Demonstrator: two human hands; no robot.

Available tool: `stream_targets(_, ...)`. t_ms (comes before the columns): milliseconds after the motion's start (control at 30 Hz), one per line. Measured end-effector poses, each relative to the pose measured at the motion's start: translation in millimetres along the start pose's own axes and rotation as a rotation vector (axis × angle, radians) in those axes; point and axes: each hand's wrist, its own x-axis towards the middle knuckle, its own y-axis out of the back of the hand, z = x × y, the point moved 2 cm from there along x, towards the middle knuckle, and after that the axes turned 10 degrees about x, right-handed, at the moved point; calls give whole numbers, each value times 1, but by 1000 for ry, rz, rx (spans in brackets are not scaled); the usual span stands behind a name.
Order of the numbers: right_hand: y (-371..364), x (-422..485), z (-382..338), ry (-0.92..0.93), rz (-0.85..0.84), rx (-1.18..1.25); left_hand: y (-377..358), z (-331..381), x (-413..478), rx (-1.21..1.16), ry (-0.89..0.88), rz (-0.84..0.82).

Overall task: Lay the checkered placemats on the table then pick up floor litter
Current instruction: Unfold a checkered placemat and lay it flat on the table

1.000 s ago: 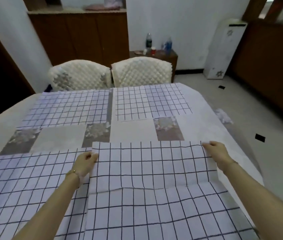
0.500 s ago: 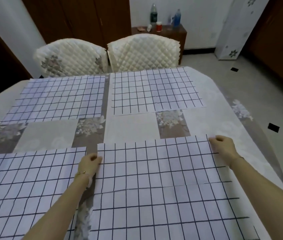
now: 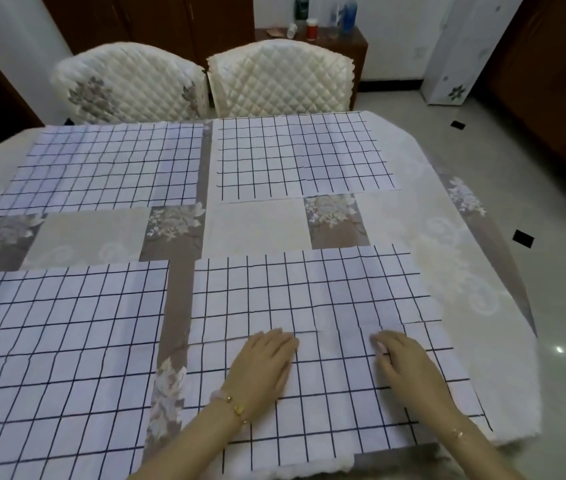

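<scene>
Several white placemats with a dark grid lie flat on the table (image 3: 454,271), which has a floral cloth. The near right placemat (image 3: 309,299) carries both of my hands. My left hand (image 3: 264,362) rests palm down on its middle with the fingers together and flat. My right hand (image 3: 403,358) lies flat beside it, a little to the right. Neither hand grips anything. The near left placemat (image 3: 60,341) and the far left placemat (image 3: 108,164) and far right placemat (image 3: 302,154) lie untouched. Dark litter scraps, one (image 3: 523,238) and another (image 3: 458,124), sit on the floor to the right.
Two quilted white chairs, one (image 3: 129,88) and the other (image 3: 281,77), stand at the table's far side. Behind them a small wooden cabinet (image 3: 354,43) holds bottles. A white floor-standing unit (image 3: 454,53) is at the back right, with dark wood furniture (image 3: 558,98) along the right wall.
My hands have let go of the near right placemat's far corners and come back toward me, now lying flat on its middle. The placemat lies flatter on the table.
</scene>
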Motion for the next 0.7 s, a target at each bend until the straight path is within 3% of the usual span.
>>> stream_targets(133,-3,-19,6,13,-99,-152,-17,-3,-4,102,10,-129)
stream_targets(233,-1,-19,4,44,-123,-225,-11,-39,2,170,212,-291)
stream_targets(367,-2,-19,7,74,-94,-244,-4,-87,8,120,389,-392)
stream_targets(500,-3,-18,11,104,-56,-223,8,-96,17,145,395,-452)
stream_targets(600,-6,-16,15,121,-27,-196,12,-83,15,125,412,-338)
stream_targets(700,-11,-14,14,126,-17,-203,15,-47,-1,95,278,-139)
